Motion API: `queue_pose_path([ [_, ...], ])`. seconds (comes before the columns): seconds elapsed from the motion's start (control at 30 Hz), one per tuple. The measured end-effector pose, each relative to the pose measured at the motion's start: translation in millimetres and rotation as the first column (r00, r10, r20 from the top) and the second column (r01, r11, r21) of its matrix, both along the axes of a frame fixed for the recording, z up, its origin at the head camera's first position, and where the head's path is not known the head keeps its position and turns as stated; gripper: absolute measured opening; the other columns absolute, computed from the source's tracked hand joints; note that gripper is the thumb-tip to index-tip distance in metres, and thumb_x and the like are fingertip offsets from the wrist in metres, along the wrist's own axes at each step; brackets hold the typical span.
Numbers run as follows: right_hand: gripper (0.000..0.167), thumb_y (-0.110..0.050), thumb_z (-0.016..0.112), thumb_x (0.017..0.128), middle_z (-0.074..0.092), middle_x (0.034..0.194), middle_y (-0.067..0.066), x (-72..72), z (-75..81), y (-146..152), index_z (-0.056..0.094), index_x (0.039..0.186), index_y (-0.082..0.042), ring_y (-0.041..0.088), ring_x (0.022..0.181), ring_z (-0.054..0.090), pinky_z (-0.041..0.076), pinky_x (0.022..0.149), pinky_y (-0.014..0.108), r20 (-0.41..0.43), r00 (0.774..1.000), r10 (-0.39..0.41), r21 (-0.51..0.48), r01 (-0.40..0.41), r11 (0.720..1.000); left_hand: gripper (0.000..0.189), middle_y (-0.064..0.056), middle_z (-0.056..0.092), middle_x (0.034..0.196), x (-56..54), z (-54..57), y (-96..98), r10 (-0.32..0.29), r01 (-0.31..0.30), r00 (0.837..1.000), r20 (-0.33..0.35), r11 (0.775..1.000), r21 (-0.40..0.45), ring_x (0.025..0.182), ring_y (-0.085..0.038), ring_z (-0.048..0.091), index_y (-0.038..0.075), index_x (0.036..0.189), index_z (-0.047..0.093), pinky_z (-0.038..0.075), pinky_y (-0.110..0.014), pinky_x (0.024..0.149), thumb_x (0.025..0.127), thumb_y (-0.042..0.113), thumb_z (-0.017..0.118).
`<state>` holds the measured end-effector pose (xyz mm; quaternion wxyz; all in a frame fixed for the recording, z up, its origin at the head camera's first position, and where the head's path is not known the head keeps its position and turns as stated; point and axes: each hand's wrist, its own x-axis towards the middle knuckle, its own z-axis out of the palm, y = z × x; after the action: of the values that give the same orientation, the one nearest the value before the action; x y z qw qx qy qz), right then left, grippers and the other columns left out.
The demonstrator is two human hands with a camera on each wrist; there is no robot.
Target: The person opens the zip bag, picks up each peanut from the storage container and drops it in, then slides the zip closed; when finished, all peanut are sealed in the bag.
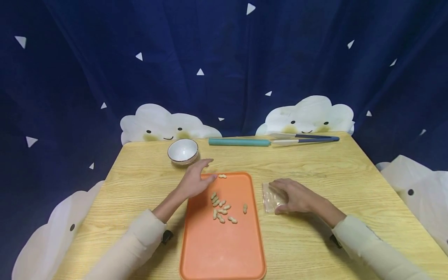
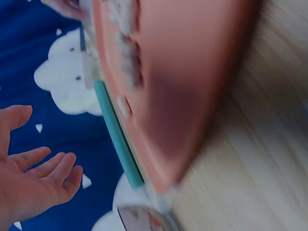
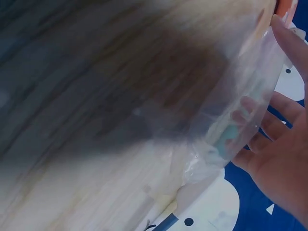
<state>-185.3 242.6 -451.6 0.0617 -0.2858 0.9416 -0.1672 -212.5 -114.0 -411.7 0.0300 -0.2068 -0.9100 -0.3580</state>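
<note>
My left hand [image 1: 194, 182] hovers at the far left corner of an orange tray [image 1: 224, 249], thumb and fingers spread with nothing between them. In the left wrist view that hand [image 2: 38, 178] is seen palm-side, fingers apart. Several unshelled peanuts [image 1: 222, 211] lie on the tray, mostly in a loose group, with one peanut [image 1: 222, 176] near the far edge. Right of the tray, my right hand [image 1: 297, 196] holds a clear plastic bag [image 1: 270, 199] by its side. In the right wrist view the thumb is at the bag's edge and fingertips [image 3: 240, 115] show through the film.
A white-lined bowl [image 1: 183, 151] stands behind my left hand. Along the table's back edge lie a teal stick [image 1: 239, 142] and blue-and-white tongs [image 1: 308, 139]. A dark blue curtain [image 1: 224, 46] with white clouds surrounds the wooden table [image 1: 336, 171].
</note>
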Motion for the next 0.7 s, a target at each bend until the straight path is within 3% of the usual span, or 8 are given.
queue_pose_path([
  [0.2,0.088,-0.043,0.084,0.066,0.049,0.141,0.017,2.0,5.6,-2,0.048,0.138,-0.008,0.038,0.129,0.045,0.037,0.106,0.054,-0.022,1.0,-0.02,-0.094,0.018,0.995,0.043,-0.011,0.061,0.127,2.4,2.5,38.0,-0.085,0.07,0.985,0.15,0.992,0.102,0.116,-0.026,0.058,0.007,0.128,0.057,0.048,-0.044,0.094,0.091,0.026,0.063],
  [0.37,0.087,-0.041,0.084,0.067,0.047,0.142,0.017,2.9,9.5,-3,0.047,0.139,-0.007,0.039,0.131,0.044,0.036,0.106,0.055,-0.046,0.999,-0.016,-0.156,0.008,0.988,0.029,-0.008,0.067,0.11,3.7,3.1,60.6,-0.154,0.103,0.952,0.265,0.975,0.197,0.104,-0.023,0.063,0.009,0.115,0.065,0.053,-0.035,0.083,0.093,0.026,0.061],
  [0.47,0.086,-0.039,0.084,0.067,0.047,0.143,0.016,3.8,11.8,-4,0.048,0.139,-0.008,0.037,0.13,0.045,0.037,0.105,0.054,-0.059,0.998,-0.027,-0.194,0.015,0.981,0.025,-0.011,0.069,0.104,3.5,2.2,74.6,-0.188,0.079,0.906,0.378,0.955,0.287,0.098,-0.03,0.066,0.006,0.11,0.067,0.054,-0.037,0.081,0.093,0.023,0.06],
  [0.6,0.085,-0.038,0.084,0.067,0.049,0.142,0.013,5.1,14.5,-5,0.048,0.139,-0.01,0.036,0.129,0.046,0.038,0.105,0.053,-0.089,0.995,-0.037,-0.229,0.016,0.973,0.025,-0.021,0.068,0.104,2.4,-0.7,93.5,-0.242,0.001,0.813,0.529,0.91,0.414,0.095,-0.036,0.068,-0.005,0.108,0.066,0.055,-0.042,0.083,0.093,0.014,0.059],
  [0.7,0.085,-0.038,0.084,0.068,0.049,0.142,0.012,6.1,16.5,-7,0.048,0.139,-0.011,0.036,0.13,0.046,0.037,0.105,0.053,-0.092,0.995,-0.039,-0.245,0.015,0.969,0.025,-0.024,0.069,0.103,1.7,-2.8,104.6,-0.259,-0.051,0.752,0.606,0.894,0.445,0.089,-0.031,0.071,-0.008,0.109,0.065,0.056,-0.04,0.081,0.093,0.01,0.058],
])
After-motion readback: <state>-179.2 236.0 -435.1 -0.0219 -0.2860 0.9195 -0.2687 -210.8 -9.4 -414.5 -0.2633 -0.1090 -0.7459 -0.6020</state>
